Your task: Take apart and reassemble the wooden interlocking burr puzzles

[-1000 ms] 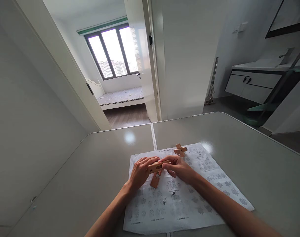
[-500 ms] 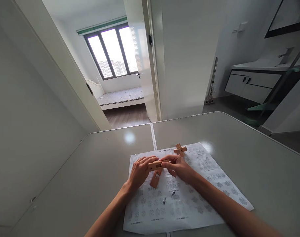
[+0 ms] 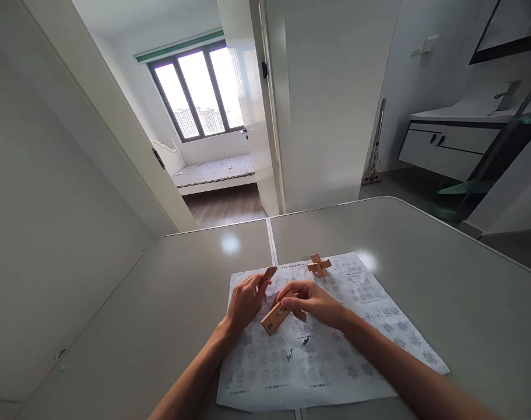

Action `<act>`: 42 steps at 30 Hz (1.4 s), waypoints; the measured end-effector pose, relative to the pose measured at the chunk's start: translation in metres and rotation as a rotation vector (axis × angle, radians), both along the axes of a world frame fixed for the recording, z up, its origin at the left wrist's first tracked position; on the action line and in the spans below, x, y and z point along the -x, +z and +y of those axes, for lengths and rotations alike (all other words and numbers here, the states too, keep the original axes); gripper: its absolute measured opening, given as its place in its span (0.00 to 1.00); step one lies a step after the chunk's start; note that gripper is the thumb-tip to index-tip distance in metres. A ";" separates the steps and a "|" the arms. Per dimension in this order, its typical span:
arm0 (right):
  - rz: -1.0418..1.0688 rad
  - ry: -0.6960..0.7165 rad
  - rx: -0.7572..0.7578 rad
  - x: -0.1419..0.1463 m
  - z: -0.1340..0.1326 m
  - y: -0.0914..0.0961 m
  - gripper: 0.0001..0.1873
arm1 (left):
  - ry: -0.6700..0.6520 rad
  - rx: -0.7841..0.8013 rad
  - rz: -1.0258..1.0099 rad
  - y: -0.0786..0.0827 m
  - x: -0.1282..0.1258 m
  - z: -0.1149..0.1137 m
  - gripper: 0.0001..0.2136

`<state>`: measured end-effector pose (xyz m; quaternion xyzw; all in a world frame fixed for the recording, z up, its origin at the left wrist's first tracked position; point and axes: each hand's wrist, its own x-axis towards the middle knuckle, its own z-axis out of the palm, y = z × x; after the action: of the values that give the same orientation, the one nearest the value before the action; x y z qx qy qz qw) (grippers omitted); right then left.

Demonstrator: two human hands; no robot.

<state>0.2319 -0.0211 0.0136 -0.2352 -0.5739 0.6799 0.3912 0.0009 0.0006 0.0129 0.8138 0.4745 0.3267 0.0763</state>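
Note:
My left hand (image 3: 246,300), over the left part of a printed paper sheet, is closed on a wooden puzzle piece (image 3: 270,273) whose end sticks out past the fingers to the upper right. Between thumb and fingers, my right hand (image 3: 311,303) pinches a longer wooden puzzle piece marked 2 (image 3: 274,322), slanting down to the left. Part of another wooden surface shows behind that piece; whether it is separate I cannot tell. Beyond my right hand, a cross-shaped wooden assembly (image 3: 319,266) stands at the far edge of the sheet.
The creased paper sheet (image 3: 269,382), printed with puzzle diagrams, lies on a grey table (image 3: 160,326) with a pale seam. Two dark-marked small tears or scraps show on it. Beyond the table are an open door (image 3: 243,87), a bed (image 3: 217,169) and a sink cabinet (image 3: 449,146).
The piece marked 2 has left my left hand and tilted down-left in my right hand. My hands have drawn apart, and a piece now points up from my left hand.

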 end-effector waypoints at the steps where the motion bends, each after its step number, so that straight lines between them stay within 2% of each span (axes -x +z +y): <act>1: -0.020 0.002 -0.012 0.000 0.000 -0.001 0.19 | 0.008 0.002 0.006 0.000 0.000 0.000 0.11; 5: -0.086 0.037 -0.070 0.003 -0.001 -0.004 0.20 | 0.033 0.011 0.023 0.000 -0.002 -0.001 0.11; 10: -0.111 0.180 -0.120 0.004 -0.003 -0.004 0.20 | 0.047 0.012 0.035 0.000 -0.004 0.000 0.11; 13: -0.161 0.201 -0.150 0.005 -0.004 -0.004 0.20 | 0.045 0.008 0.038 0.001 -0.005 0.000 0.12; 22: -0.167 0.078 -0.163 0.008 -0.001 -0.010 0.20 | 0.052 -0.001 0.044 -0.001 -0.004 0.001 0.11; 33: -0.174 -0.212 -0.126 0.008 0.010 -0.020 0.21 | 0.066 -0.032 0.056 -0.002 -0.003 0.001 0.12; 42: -0.179 -0.247 -0.167 0.005 0.008 -0.011 0.20 | 0.050 -0.075 0.073 -0.003 -0.005 -0.001 0.17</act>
<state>0.2268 -0.0130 0.0027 -0.3303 -0.6275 0.5530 0.4373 0.0056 -0.0004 0.0097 0.8155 0.4844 0.3160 0.0202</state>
